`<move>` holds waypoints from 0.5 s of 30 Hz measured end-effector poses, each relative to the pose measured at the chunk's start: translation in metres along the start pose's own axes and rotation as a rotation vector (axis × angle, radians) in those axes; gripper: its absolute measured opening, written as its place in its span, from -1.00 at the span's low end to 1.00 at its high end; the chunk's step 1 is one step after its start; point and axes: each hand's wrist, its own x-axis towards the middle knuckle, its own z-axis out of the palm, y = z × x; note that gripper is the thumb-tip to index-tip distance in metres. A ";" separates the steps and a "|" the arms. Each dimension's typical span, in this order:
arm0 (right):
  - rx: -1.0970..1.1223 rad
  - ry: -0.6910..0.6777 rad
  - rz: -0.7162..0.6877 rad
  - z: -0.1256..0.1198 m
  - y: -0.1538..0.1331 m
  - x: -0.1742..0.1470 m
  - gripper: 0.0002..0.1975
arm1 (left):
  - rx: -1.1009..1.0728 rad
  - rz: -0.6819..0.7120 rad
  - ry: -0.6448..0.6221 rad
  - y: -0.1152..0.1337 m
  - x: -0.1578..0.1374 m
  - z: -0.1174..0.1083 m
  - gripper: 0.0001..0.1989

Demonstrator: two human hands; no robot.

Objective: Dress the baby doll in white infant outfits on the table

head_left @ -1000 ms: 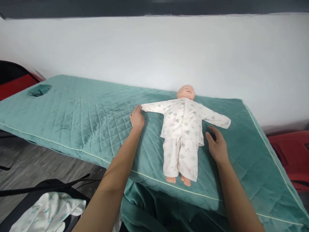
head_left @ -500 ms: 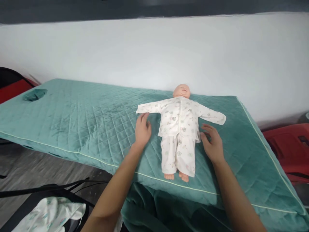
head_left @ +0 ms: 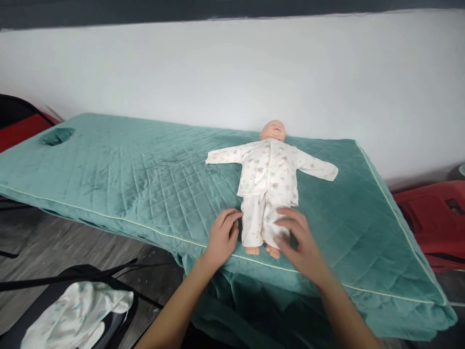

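A baby doll (head_left: pixel 273 130) lies on its back with its head near the wall and its bare feet toward me. It wears a white printed pajama top (head_left: pixel 267 167) with both sleeves spread wide, and matching pajama pants (head_left: pixel 253 220). My left hand (head_left: pixel 224 235) is beside the pant leg on the left, fingers bent and apart, with nothing visible in it. Over the other pant leg is my right hand (head_left: pixel 296 240), its fingers spread and slightly blurred; whether it touches the cloth I cannot tell.
The doll lies on a green quilted bed cover (head_left: pixel 163 179) with a face hole (head_left: pixel 57 136) at the far left. A white printed cloth (head_left: pixel 78 315) lies on a black chair at lower left. A red chair (head_left: pixel 432 218) stands at the right.
Both hands have come down from beside the pajama top to the pant legs, closer to me. My right hand has also moved left, over the leg. The doll has not visibly moved.
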 end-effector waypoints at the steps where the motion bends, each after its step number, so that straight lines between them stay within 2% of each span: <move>1: -0.015 -0.094 -0.002 0.001 -0.012 0.000 -0.74 | 0.012 -0.005 -0.025 0.005 -0.009 -0.002 -0.68; 3: -0.090 -0.199 0.012 0.006 -0.031 0.001 -0.76 | 0.032 -0.023 -0.078 0.015 -0.026 -0.003 -0.69; 5: -0.180 -0.227 0.019 0.013 -0.044 0.002 -0.76 | 0.038 -0.053 -0.121 0.023 -0.036 -0.003 -0.69; 11: -0.291 -0.173 0.028 0.035 -0.051 0.002 -0.77 | 0.037 -0.152 -0.114 0.029 -0.040 0.004 -0.87; 15: -0.293 -0.141 0.011 0.035 -0.051 0.002 -0.82 | -0.080 -0.187 -0.039 0.034 -0.041 0.002 -0.93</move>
